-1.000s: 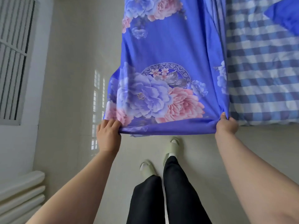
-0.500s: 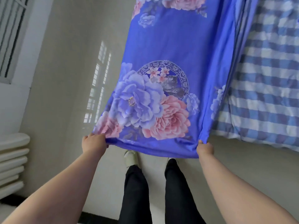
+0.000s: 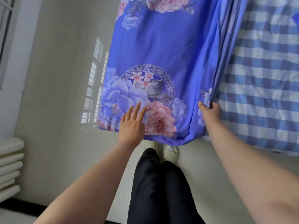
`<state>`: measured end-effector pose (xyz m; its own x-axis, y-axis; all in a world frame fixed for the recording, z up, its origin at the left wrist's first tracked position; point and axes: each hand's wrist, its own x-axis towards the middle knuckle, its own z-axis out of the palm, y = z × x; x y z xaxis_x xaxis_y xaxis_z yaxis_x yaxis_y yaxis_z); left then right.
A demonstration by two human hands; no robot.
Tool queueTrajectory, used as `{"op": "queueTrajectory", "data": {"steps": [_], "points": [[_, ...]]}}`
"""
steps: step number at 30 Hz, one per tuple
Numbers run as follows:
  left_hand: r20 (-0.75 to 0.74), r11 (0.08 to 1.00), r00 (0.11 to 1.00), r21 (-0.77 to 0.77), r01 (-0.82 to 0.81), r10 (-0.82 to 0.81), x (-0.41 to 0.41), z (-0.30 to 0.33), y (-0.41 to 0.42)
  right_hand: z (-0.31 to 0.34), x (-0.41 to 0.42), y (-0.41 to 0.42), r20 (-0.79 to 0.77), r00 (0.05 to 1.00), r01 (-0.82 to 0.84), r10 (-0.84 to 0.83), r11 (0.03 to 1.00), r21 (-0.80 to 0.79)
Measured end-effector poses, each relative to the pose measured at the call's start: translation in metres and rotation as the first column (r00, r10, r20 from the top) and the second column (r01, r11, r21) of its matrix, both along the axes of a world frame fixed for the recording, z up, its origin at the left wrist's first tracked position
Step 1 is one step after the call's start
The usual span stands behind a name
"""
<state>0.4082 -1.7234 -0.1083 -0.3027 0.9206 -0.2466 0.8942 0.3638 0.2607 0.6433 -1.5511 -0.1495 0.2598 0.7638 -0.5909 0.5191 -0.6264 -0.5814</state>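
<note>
A blue sheet (image 3: 169,50) printed with pink and lilac flowers hangs down in front of me, its lower edge just above the floor. My left hand (image 3: 132,123) lies flat against the flower print near the lower left, fingers straight and spread. At the sheet's right side my right hand (image 3: 210,113) grips a gathered fold of the fabric, thumb in front and fingers curled behind it.
A blue and white checked cloth (image 3: 265,81) lies to the right of the sheet. A white radiator (image 3: 9,164) stands at the lower left under a window. My black-trousered legs (image 3: 161,188) and a pale slipper (image 3: 171,150) are on the light tiled floor (image 3: 61,110).
My left hand has let go of the sheet's lower left corner and now lies flat on the print. My right hand has moved up from the bottom corner to the right edge.
</note>
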Motion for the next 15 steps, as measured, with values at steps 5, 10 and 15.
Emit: {"op": "queueTrajectory", "data": {"steps": [5,10,15], "points": [[0.233,0.902,0.972,-0.414,0.124,-0.027,0.021,-0.021,0.054,0.014,0.016,0.026,0.006,0.998,-0.057,0.057,0.998,0.016],[0.282,0.776,0.947,-0.559,0.291,-0.153,0.019,-0.033,0.077,0.035,0.043,0.026,-0.386,0.856,0.34,-0.345,0.937,-0.082],[0.319,0.74,0.933,-0.585,0.331,-0.166,0.01,-0.031,0.098,0.058,0.06,0.054,-0.765,0.462,0.348,-0.449,0.885,-0.309]]}}
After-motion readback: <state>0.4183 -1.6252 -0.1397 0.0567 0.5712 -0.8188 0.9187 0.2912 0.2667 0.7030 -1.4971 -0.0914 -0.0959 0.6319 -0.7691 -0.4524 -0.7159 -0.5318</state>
